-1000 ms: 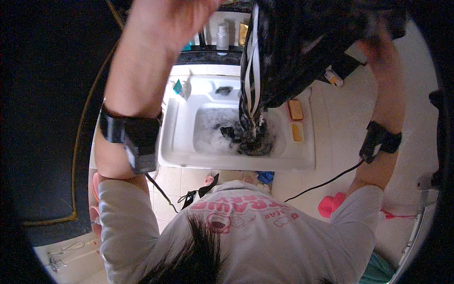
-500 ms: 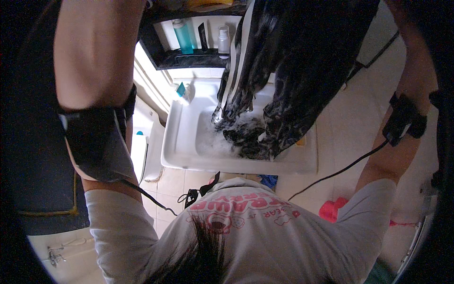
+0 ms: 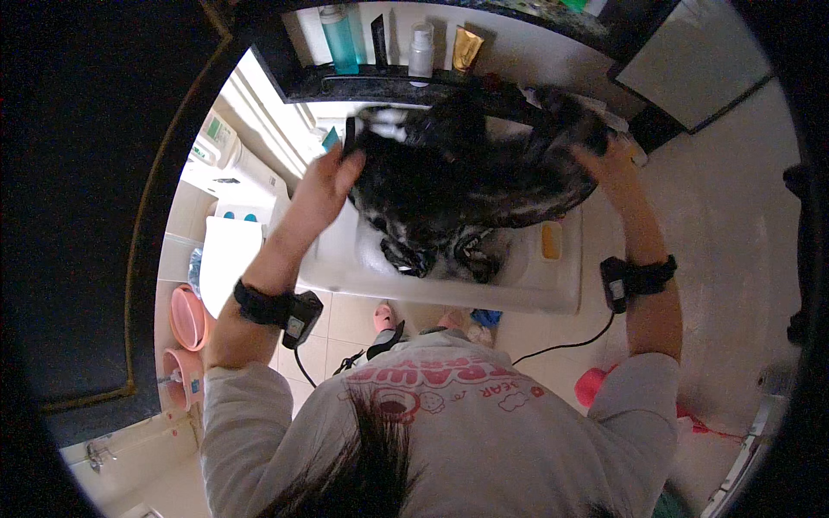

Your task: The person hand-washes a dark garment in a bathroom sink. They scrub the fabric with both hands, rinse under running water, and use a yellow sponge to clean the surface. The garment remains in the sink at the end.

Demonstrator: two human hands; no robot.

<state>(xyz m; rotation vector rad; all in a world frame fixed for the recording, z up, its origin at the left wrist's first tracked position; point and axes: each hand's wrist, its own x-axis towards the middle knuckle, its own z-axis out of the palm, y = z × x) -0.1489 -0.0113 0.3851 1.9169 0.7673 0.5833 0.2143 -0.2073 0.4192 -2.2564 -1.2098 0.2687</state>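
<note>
In the head view, the black garment [image 3: 466,177] hangs bunched between the two hands above the white sink [image 3: 518,296], its lower folds down in the basin among pale suds [image 3: 373,255]. The left hand [image 3: 332,180] grips its left edge, fingers curled round the cloth; the right hand [image 3: 604,162], blurred by motion, seems clasped on the opposite edge, though its fingertips are hard to make out. The wet sheen suggests cloth that is soft, limp, heavy with water and slippery from lather, so full fistfuls of gathered fabric at both sides should hold better than a fingertip pinch.
</note>
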